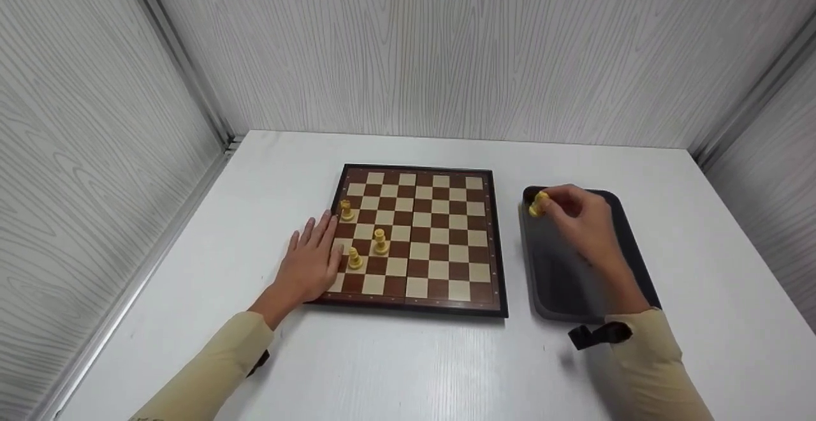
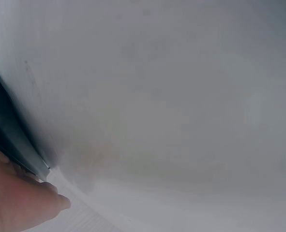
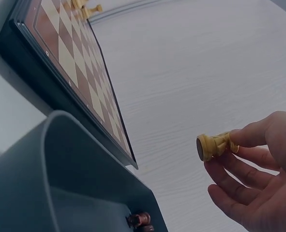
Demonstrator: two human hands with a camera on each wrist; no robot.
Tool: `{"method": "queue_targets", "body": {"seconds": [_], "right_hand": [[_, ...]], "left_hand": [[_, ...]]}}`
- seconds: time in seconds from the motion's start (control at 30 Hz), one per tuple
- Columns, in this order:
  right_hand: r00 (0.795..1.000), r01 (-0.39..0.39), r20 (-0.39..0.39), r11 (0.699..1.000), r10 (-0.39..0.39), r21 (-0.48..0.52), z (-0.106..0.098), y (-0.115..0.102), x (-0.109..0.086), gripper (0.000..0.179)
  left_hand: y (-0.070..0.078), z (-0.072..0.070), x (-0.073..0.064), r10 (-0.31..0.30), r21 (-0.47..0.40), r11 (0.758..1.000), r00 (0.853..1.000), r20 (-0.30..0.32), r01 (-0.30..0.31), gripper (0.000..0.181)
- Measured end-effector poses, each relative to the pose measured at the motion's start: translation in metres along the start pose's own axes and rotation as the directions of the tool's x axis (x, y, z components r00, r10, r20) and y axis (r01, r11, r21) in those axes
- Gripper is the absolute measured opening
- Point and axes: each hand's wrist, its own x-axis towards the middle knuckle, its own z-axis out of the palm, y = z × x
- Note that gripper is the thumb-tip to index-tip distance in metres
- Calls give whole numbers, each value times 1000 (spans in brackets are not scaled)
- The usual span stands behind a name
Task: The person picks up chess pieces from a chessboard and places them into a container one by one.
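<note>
A yellow chess piece [image 1: 539, 204] with a carved, knight-like body is pinched between the thumb and fingers of my right hand [image 1: 583, 223]. It is held over the far left corner of a dark grey tray [image 1: 535, 274]; the right wrist view shows its round, dark-bottomed base [image 3: 205, 148] pointing away from the fingers. My left hand [image 1: 309, 261] lies palm down along the left edge of a brown and cream chessboard [image 1: 440, 252], fingers straight. Three yellow chess pieces [image 1: 380, 242] stand on the board's left side, close to that hand.
Dark red pieces [image 3: 142, 220] lie inside the tray in the right wrist view. Chessboard and tray sit side by side on a white table [image 1: 408, 360], with a narrow gap between them. Wood-grained panels [image 1: 433, 51] enclose the back and both sides.
</note>
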Motion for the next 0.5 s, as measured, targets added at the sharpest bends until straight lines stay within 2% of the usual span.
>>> {"method": "queue_targets", "body": {"seconds": [0.2,0.5], "right_hand": [[1000,18,-20,1000,-18,-11,-7,8,-1,17],[1000,-30,6,999,30,-34,-17,17,-3,20]], "left_hand": [[0,0,0,-7,4,1000,1000,7,7,62],[-1,2,2,-5,1,1000,1000,1,5,62]]}}
